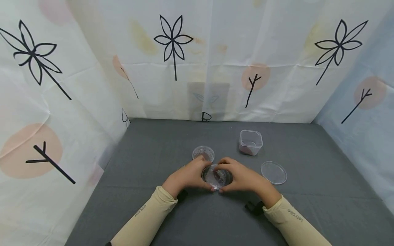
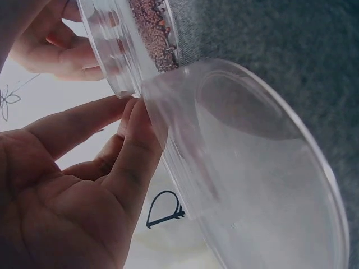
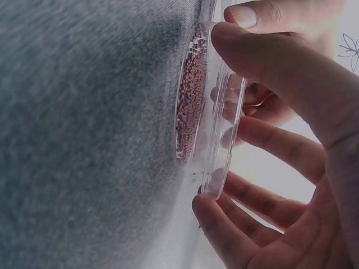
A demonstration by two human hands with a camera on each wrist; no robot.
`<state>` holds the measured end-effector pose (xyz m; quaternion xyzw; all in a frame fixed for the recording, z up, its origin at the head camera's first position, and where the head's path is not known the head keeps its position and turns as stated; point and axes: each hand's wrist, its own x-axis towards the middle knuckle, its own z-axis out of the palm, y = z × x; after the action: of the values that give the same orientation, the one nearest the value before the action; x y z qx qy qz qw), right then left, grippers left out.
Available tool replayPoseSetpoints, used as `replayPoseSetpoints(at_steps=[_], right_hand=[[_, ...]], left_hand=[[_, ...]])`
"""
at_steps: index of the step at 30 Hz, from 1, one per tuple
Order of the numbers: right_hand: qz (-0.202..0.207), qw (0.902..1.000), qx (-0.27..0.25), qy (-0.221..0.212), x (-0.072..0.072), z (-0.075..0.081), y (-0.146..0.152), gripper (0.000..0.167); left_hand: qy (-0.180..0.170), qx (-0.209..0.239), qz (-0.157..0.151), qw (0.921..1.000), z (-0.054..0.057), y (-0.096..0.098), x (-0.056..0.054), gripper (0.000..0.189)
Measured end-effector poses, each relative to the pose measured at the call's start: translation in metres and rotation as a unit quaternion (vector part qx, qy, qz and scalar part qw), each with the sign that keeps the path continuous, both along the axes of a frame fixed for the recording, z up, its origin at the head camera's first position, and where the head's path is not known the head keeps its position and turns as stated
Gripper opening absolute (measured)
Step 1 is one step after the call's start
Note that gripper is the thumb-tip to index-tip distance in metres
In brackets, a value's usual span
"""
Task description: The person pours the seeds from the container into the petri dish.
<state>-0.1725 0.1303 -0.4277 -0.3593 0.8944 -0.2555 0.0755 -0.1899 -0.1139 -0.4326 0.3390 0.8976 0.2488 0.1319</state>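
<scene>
A round clear tub [image 3: 192, 95] with reddish-brown grains in its bottom stands on the grey cloth. At its top is a round clear lid [image 1: 213, 178] with a ridged rim; whether it is fully seated I cannot tell. My left hand [image 1: 194, 172] holds the lid's rim from the left, thumb toward me and fingers on the far side. From the right, my right hand [image 1: 238, 176] grips the same rim between thumb and fingers. Large in the left wrist view is another clear round plastic piece [image 2: 263, 162], near the left hand; its kind is unclear.
Just behind the left hand stands a second round clear container [image 1: 203, 152] with something in it. A squarish clear box [image 1: 250, 140] with brownish contents sits at the back right. A loose round clear lid [image 1: 274, 173] lies right of my right hand. Patterned cloth surrounds the grey table [image 1: 172, 136].
</scene>
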Motion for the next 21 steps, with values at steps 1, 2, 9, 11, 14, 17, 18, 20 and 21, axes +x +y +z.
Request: replayPoseSetpoints(at_steps=[1,2,9,11,14,17,18,20,21], right_hand=[[0.003,1.0000,-0.001,-0.001,-0.0003,0.0002,-0.0006,0.061],[0.006,1.0000,-0.001,-0.002,-0.0005,0.0004,-0.0009,0.061],[0.027,0.9996,-0.004,0.000,-0.0020,0.0002,-0.0040,0.061],[0.029,0.9996,-0.005,-0.002,-0.0022,-0.0002,-0.0047,0.060],[0.035,0.9994,-0.005,-0.002,-0.0025,-0.0011,-0.0057,0.058],[0.038,0.9993,-0.001,-0.002,-0.0026,-0.0025,-0.0062,0.057],[0.039,0.9992,0.001,-0.001,-0.0026,-0.0031,-0.0062,0.057],[0.036,0.9993,0.004,-0.002,-0.0025,-0.0039,-0.0061,0.057],[0.035,0.9994,0.005,-0.004,-0.0025,-0.0043,-0.0062,0.057]], left_hand=[[-0.002,0.000,0.000,1.0000,-0.0002,-0.0004,0.0000,0.090],[-0.002,0.001,-0.001,1.0000,-0.0002,-0.0007,-0.0001,0.090],[-0.014,-0.002,-0.002,0.9999,0.0010,-0.0014,0.0004,0.090],[-0.016,-0.006,0.002,0.9999,0.0013,-0.0009,0.0006,0.091],[-0.009,-0.016,0.007,0.9998,0.0019,0.0009,0.0005,0.092],[-0.001,-0.030,0.009,0.9995,0.0023,0.0032,0.0006,0.091],[0.001,-0.035,0.010,0.9993,0.0024,0.0038,0.0006,0.091],[0.000,-0.041,0.013,0.9991,0.0024,0.0046,0.0007,0.091],[-0.001,-0.043,0.015,0.9990,0.0021,0.0048,0.0008,0.091]])
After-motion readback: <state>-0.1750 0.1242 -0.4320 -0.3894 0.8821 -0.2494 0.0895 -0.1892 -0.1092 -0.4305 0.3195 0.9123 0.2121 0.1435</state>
